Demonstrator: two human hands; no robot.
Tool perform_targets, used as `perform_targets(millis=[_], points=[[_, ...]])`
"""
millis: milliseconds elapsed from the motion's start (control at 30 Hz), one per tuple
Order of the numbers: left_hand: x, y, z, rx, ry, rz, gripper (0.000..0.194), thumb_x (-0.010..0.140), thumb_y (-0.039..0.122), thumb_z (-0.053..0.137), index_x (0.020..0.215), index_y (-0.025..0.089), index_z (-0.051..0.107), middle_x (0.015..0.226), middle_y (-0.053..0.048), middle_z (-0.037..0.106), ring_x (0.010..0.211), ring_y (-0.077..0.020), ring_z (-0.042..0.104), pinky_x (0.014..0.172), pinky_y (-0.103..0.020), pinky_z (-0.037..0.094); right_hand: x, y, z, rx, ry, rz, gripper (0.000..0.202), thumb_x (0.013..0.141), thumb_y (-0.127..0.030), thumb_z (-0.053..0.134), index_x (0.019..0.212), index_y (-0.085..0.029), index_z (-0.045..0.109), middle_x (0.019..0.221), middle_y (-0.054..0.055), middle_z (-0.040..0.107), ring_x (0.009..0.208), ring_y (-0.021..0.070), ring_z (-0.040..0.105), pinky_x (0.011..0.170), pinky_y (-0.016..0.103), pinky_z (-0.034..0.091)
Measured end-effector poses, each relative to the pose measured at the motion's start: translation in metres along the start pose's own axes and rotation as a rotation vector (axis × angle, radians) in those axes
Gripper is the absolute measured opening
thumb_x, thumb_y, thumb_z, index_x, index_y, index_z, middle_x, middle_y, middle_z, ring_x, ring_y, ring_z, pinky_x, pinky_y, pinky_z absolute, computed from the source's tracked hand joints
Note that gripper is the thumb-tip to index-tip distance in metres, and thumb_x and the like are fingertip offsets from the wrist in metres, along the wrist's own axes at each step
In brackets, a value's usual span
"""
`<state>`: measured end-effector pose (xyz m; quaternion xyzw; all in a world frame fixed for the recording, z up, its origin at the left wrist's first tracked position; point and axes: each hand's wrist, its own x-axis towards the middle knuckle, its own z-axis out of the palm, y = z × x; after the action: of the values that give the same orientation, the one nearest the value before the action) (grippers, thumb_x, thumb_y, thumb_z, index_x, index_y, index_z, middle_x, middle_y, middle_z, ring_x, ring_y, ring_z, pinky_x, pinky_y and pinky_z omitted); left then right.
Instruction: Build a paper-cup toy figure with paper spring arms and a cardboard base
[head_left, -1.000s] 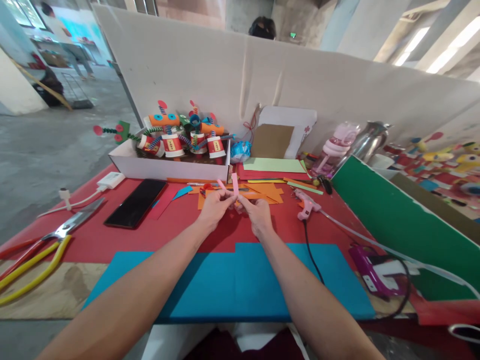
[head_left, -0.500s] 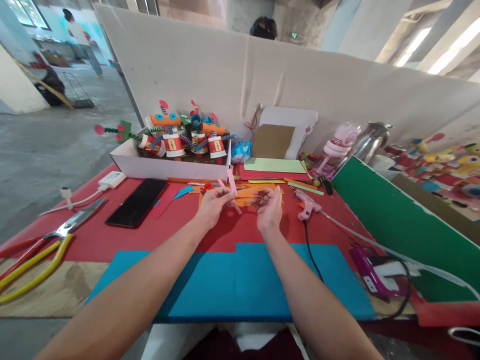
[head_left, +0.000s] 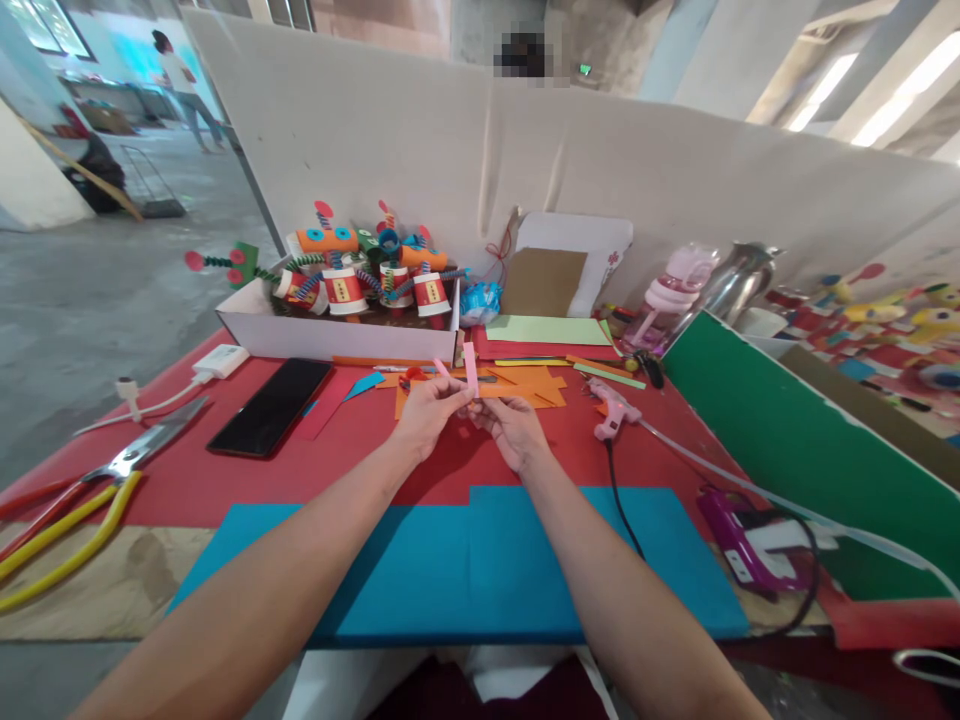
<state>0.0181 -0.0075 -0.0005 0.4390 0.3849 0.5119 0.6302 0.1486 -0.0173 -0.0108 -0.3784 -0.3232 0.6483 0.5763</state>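
Pink paper strips (head_left: 470, 368) stick up from between my hands, above the middle of the red table covering. My left hand (head_left: 427, 412) pinches them near their lower ends. Close against it, my right hand (head_left: 511, 428) has its fingertips pressed together at the same strips. Where the fingertips meet, the strips' lower ends are hidden. Just behind the hands lie orange paper pieces (head_left: 551, 388). A pink glue gun (head_left: 613, 408) rests to the right of my right hand.
A white box (head_left: 337, 338) of paper-cup figures stands behind. At left are a black phone (head_left: 271, 408) and large shears (head_left: 127, 462). Blue sheets (head_left: 420, 575) lie in front. A green board (head_left: 802, 460) and purple power strip (head_left: 754, 545) are at right. A person walks far left.
My right hand has moved left, from apart with loosely curled fingers to meeting my left hand at the pink strips. The upper strip now stands more upright. The distant person has shifted right.
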Motion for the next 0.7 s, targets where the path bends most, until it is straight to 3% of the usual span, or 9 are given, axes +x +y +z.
perform_targets(millis=[333,700], points=[[0.0014,-0.0029,-0.0007,0.040,0.043,0.060,0.033,0.058,0.040,0.080,0.067,0.013,0.064,0.060,-0.001,0.063,0.055,-0.0103,0.054,0.055,-0.024,0.044,-0.0001,0.0012,0.0006,0.057,-0.026,-0.002,0.032,0.048,-0.032,0.089,0.071,-0.018,0.071,0.061,0.000,0.070,0.059,0.0117,0.064,0.063,0.024,0.054],[0.0013,-0.0044,-0.0006,0.059,0.085,0.103,0.031,0.054,0.037,0.083,0.064,0.013,0.065,0.061,-0.001,0.064,0.057,-0.0109,0.057,0.060,-0.026,0.048,-0.0026,-0.0021,0.0047,-0.061,0.017,0.007,0.036,0.051,-0.037,0.086,0.078,-0.017,0.072,0.065,-0.001,0.070,0.061,0.0100,0.064,0.067,0.024,0.054]])
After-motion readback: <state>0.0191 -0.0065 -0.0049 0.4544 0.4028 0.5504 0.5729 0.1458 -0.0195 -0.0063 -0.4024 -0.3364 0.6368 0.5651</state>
